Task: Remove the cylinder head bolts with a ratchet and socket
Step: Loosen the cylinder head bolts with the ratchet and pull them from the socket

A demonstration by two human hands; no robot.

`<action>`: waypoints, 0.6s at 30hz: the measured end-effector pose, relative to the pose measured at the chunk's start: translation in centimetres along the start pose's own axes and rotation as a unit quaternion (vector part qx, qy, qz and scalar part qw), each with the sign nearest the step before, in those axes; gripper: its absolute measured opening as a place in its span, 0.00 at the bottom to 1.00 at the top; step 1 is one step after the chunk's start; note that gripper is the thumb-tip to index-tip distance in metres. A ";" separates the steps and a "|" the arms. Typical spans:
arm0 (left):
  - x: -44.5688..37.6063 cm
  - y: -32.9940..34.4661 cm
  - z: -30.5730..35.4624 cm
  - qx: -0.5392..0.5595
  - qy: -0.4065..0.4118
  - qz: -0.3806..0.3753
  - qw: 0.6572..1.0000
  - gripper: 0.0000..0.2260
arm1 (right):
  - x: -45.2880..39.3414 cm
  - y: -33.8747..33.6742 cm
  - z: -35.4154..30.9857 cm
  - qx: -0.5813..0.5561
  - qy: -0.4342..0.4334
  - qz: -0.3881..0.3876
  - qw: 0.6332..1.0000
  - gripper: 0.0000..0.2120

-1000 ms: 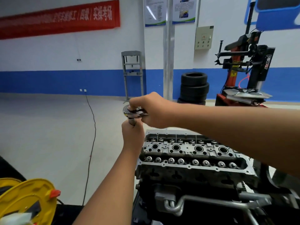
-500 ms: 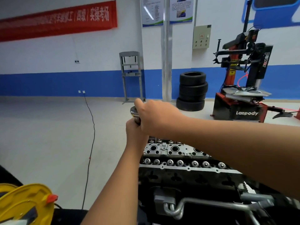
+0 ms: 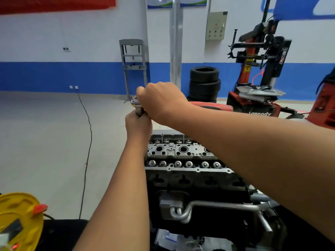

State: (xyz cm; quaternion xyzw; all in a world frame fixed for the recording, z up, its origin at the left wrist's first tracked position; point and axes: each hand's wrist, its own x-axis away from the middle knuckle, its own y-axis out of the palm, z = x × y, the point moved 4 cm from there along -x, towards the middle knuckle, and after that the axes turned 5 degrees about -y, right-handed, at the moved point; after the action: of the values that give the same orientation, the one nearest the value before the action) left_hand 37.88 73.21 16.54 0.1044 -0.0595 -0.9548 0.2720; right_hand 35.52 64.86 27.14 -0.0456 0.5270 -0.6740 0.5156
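Gripping steel ratchet (image 3: 136,104): handle wrapped by right hand (image 3: 161,102), extension steadied by left hand (image 3: 138,125); rigid, heavy, slippery chrome.

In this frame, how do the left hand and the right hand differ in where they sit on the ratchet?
The right hand is higher, closed over the ratchet at its head; the left hand is lower, wrapped around the shaft below it. The right arm comes in from the right across the cylinder head; the left arm rises from below along its left edge. Both grip the tool with curled fingers.
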 end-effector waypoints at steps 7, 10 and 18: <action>0.2 0.1 0.0 0.006 -0.001 0.018 1.000 0.19 | -0.1 0.2 0.2 -0.002 0.003 0.000 1.000 0.07; 0.1 0.0 0.0 0.011 0.001 0.014 1.000 0.17 | -0.1 0.2 0.2 -0.010 0.002 -0.002 1.000 0.07; -0.3 0.1 -0.2 0.012 0.009 0.020 1.000 0.23 | -0.2 0.5 0.3 0.010 0.008 -0.018 1.000 0.07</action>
State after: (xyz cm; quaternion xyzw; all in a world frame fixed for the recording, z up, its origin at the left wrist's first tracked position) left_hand 38.21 73.22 16.41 0.1149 -0.0703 -0.9473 0.2906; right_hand 36.10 64.90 27.01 -0.0442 0.5233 -0.6888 0.4998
